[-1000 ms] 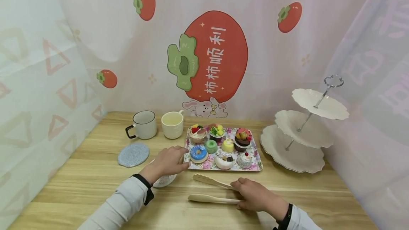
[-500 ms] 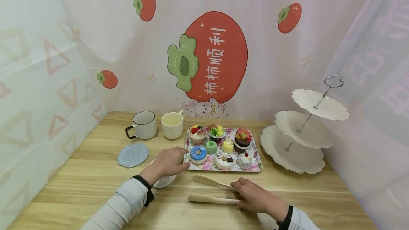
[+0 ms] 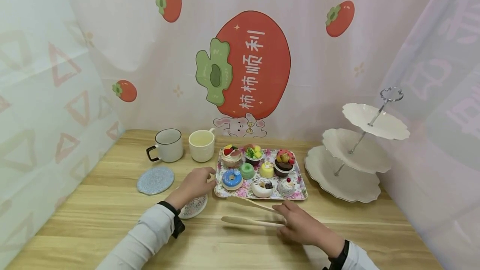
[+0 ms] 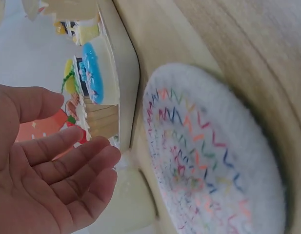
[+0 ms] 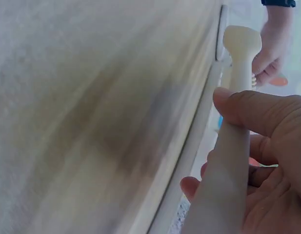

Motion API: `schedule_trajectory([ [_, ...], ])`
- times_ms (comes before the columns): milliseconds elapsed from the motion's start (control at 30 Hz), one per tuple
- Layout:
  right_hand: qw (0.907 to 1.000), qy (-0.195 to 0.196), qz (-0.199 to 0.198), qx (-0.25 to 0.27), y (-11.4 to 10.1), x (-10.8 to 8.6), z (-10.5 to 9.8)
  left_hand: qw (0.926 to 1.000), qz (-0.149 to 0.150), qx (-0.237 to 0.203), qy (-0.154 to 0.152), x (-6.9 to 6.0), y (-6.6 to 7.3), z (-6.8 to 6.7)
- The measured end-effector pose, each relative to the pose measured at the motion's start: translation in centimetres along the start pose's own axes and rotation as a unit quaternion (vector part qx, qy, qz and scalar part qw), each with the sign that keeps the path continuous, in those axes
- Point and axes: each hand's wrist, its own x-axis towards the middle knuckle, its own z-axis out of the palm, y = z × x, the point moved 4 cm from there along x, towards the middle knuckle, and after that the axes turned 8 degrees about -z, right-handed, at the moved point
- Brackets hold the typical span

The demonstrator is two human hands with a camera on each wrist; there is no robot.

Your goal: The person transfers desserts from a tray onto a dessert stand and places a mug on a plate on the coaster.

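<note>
My right hand (image 3: 303, 225) grips pale wooden tongs (image 3: 252, 221), their two arms apart and pointing left in front of the floral tray (image 3: 232, 195). In the right wrist view, the thumb of that hand (image 5: 277, 141) presses on one tong arm (image 5: 227, 161). My left hand (image 3: 193, 187) hovers at the tray's left edge, over a round patterned coaster (image 3: 195, 207); its fingers are loosely bent and hold nothing, as the left wrist view of the hand (image 4: 52, 165) shows. Nearest to it on the tray lies a blue donut (image 3: 228, 183), with several cakes and a white donut (image 3: 258, 189) beyond.
A three-tier stand (image 3: 352, 186) stands right of the tray. Behind my left hand are a black-rimmed mug (image 3: 170, 149) and a cream cup (image 3: 201, 152); a blue-grey coaster (image 3: 155, 180) lies at the left. A printed cloth (image 3: 307, 95) hangs behind the table.
The tongs and my right hand have risen a little, the tong tips now nearer the tray's front edge. My left hand has shifted slightly left, its fingers more bent.
</note>
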Motion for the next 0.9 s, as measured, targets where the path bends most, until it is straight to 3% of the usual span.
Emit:
schedule_trajectory([
  [333, 0.9974, 0.066, 0.021, -0.02, 0.7, -0.7, -2.3, 0.9952, -0.073, -0.065, -0.01, 0.7, -0.9, 0.6],
  [567, 0.9923, 0.1, 0.06, -0.043, 1.9, -1.6, -3.7, 0.9939, -0.073, -0.08, -0.021, 0.8, -0.9, 0.9],
  [900, 0.9802, 0.17, 0.078, -0.065, 3.4, -3.2, -5.5, 0.994, -0.068, -0.082, -0.027, 1.1, -1.1, 1.8],
])
